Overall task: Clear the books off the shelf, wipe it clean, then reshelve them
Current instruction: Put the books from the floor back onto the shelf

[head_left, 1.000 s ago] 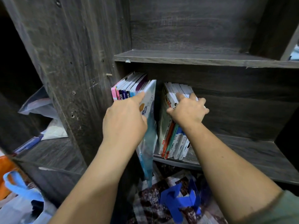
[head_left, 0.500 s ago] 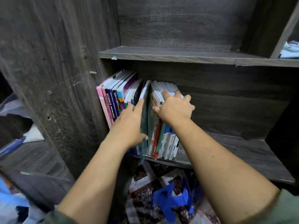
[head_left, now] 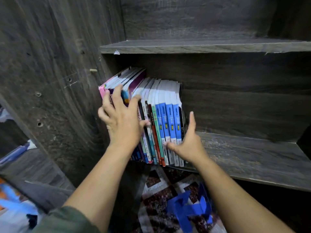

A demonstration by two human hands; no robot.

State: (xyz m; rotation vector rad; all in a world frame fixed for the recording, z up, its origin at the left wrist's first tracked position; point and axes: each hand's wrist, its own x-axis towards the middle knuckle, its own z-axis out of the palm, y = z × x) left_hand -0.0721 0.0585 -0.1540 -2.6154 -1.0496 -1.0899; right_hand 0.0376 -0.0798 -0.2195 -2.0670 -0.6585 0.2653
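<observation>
Basically, books (head_left: 161, 118) stood spine-out in one packed row at the left end of the shelf (head_left: 244, 157), butted against the side panel (head_left: 58, 84), tops leaning left. Left hand (head_left: 122, 122) lay flat on the spines of the left batch, fingers (head_left: 117, 96) splayed and released, gripping nothing. Right hand (head_left: 188, 146) was likewise unclenched: thumb on the lower spines of the blue volumes (head_left: 168, 121), index finger straight up just beside the row's right end. Neither hand pinched anything.

Handling guess: thin softcovers, light singly, but glossy and floppy. A loose handful would likely fan out or slide; stiff enough only when squeezed as a block. Best hold, I'd say: clamp a batch by its two outer covers, low-to-mid height, palms inward, pressure kept on while moving. Pulling by the spine tops risked tearing or tipping neighbours. Right end had no support, so the blue volumes could topple right once pressure dropped.

Row looked reshelved, so I judged it late in the task, at the squaring-up stage. Couldn't tell whether the shelf had been wiped.
</observation>
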